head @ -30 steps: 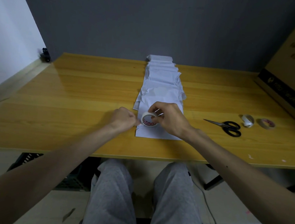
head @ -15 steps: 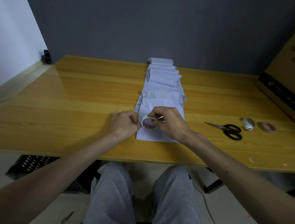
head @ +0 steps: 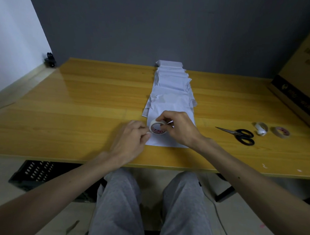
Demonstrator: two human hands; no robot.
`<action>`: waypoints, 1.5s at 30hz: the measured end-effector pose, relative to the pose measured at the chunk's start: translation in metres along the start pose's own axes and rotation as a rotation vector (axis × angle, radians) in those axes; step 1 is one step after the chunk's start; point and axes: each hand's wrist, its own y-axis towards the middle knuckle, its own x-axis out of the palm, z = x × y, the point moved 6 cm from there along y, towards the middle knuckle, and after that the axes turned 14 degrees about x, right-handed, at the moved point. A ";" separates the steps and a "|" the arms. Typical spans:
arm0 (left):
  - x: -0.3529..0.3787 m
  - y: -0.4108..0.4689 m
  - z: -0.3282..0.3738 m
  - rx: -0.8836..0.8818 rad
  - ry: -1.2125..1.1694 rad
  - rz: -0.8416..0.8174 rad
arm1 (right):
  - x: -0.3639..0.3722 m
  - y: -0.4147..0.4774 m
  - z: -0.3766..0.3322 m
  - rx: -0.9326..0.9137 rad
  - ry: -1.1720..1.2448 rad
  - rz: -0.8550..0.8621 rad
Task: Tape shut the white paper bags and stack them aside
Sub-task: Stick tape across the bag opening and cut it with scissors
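Wood desk (head: pixel 79 114), R hand (head: pixel 180 129) grips tape roll (head: pixel 156 130) over bags (head: pixel 171 93), L hand (head: pixel 132 139) pinches end

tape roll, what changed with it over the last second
Nothing clearly moved. The right hand still grips the tape roll over the nearest white bag; the left hand still pinches at its edge. Scissors and spare rolls stayed put.

The cardboard box (head: pixel 305 70) runs off the right edge, its print too blurred to read.
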 end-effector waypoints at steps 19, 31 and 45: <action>0.011 -0.019 -0.003 0.091 0.136 -0.500 | 0.003 -0.005 0.005 0.037 0.050 0.015; 0.011 -0.020 -0.003 0.085 0.197 -0.489 | -0.003 -0.003 0.002 -0.078 -0.055 0.008; 0.007 -0.015 -0.002 0.045 0.184 -0.531 | -0.021 -0.005 0.011 -0.082 -0.260 -0.039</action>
